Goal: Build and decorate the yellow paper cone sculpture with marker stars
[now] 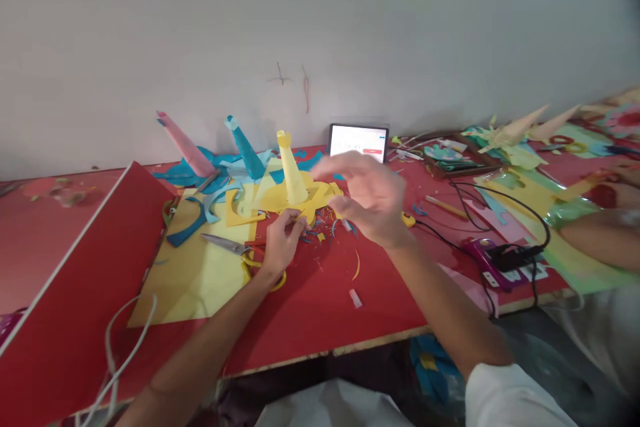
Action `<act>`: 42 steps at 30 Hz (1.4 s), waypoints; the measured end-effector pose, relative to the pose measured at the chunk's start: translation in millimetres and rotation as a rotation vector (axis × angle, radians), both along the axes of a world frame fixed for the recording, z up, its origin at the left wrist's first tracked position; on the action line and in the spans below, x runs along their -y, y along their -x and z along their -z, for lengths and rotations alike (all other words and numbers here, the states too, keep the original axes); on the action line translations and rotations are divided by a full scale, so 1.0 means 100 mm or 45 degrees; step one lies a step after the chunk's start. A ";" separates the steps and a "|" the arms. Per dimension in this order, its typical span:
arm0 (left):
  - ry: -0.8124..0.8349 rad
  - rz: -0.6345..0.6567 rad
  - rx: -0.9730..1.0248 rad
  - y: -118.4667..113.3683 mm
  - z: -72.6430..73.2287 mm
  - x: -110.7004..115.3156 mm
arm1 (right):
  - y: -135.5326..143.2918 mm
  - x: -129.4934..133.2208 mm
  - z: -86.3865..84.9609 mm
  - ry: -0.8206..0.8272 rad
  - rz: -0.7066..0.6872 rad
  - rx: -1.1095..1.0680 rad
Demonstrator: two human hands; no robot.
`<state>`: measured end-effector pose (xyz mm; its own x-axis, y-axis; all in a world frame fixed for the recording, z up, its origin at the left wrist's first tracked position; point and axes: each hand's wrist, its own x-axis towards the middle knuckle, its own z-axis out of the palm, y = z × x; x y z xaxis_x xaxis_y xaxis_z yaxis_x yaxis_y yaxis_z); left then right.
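- Left hand (pixel 283 243): fingertips at the near edge of the yellow paper piece (pixel 320 195); grip looks pinched together on that edge, though the fingers partly cover the contact.
- Right hand (pixel 375 197): raised, motion-blurred, just right of the yellow piece; grip apart, thumb below the curved fingers.
- Yellow paper cone (pixel 291 170): upright on the yellow piece, at mid-surface, beyond the left hand.
- Blue cone (pixel 245 150) and pink cone (pixel 185 147): left of the yellow one, both leaning left, blue paper pieces around their bases.
- Scissors (pixel 233 245): on the red surface's (pixel 330 320) left part, blades over a pale yellow sheet (pixel 175 293), handles beside the left forearm.
- Paper scraps (pixel 327 223): strewn between the hands.
- Lit tablet (pixel 358 141): propped by the wall, behind the right hand.
- Far right: another person's forearm (pixel 603 240) over coloured paper.
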<state>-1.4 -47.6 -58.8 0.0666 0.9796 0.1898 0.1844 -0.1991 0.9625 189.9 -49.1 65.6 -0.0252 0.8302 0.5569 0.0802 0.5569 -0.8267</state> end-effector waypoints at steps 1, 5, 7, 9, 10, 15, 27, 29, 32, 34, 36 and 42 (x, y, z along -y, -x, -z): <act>-0.010 0.000 0.020 -0.01 -0.02 0.01 | 0.02 0.01 0.14 -0.039 -0.039 0.036; -0.071 -0.063 0.104 -0.03 -0.10 0.04 | 0.02 -0.05 0.78 0.186 0.158 0.017; -0.094 -0.050 0.134 -0.03 -0.11 0.05 | 0.04 -0.08 1.00 0.282 0.153 0.062; -0.083 0.010 0.143 -0.03 -0.10 0.06 | 0.07 -0.10 1.11 0.355 0.050 0.019; -0.061 0.054 0.137 -0.03 -0.09 0.06 | 0.10 -0.11 1.14 0.394 -0.013 -0.012; 0.028 0.220 0.030 -0.02 -0.06 0.04 | 0.19 -0.13 1.21 0.539 -0.038 -0.184; 0.076 0.247 0.038 -0.02 -0.03 -0.01 | 0.10 -0.15 1.19 0.431 0.176 -0.263; 0.069 0.254 0.031 -0.01 -0.02 -0.01 | 0.06 -0.17 1.21 0.420 0.183 -0.282; 0.071 0.244 0.007 0.00 -0.01 -0.02 | 0.00 -0.21 1.21 0.397 0.226 -0.369; 0.087 0.223 0.028 0.00 0.00 -0.03 | -0.06 -0.26 1.20 0.358 0.312 -0.422; 0.100 0.200 0.087 0.00 0.00 -0.03 | -0.12 -0.29 1.19 0.309 0.418 -0.430; 0.040 0.113 0.201 -0.02 -0.05 -0.02 | -0.06 -0.20 1.22 0.312 0.325 -0.153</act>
<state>0.5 -45.7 -54.0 0.1245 0.9768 0.1744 0.0139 -0.1774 0.9840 195.4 -29.0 -56.1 0.2533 0.9105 0.3270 0.0848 0.3158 -0.9450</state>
